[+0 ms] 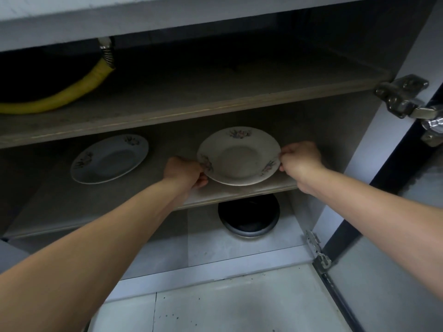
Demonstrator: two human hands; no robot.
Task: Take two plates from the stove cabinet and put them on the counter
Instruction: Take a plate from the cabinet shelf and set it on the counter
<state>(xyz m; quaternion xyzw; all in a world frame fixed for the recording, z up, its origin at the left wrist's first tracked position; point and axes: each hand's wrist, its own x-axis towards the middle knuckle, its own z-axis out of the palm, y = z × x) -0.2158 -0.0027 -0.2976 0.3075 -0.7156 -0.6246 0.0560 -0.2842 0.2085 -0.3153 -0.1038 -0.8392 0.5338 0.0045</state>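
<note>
From the head view, we grip the floral plate (239,156) by its opposite rims: our left hand (184,172) pinches the left edge, our right hand (300,159) the right. It sits between them on the middle shelf (143,200); a second plate (110,158) lies apart, leftward.

middle shelf (239,191): two plates, left plate (109,158) and right plate (239,156)
top shelf (167,109): hose (60,98) at left
bottom: pot (249,218) under right plate

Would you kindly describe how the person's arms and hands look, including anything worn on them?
Both forearms are bare, with no sleeves in view. The left hand and right hand wear no gloves, and no watch, bracelet or ring is visible.
</note>
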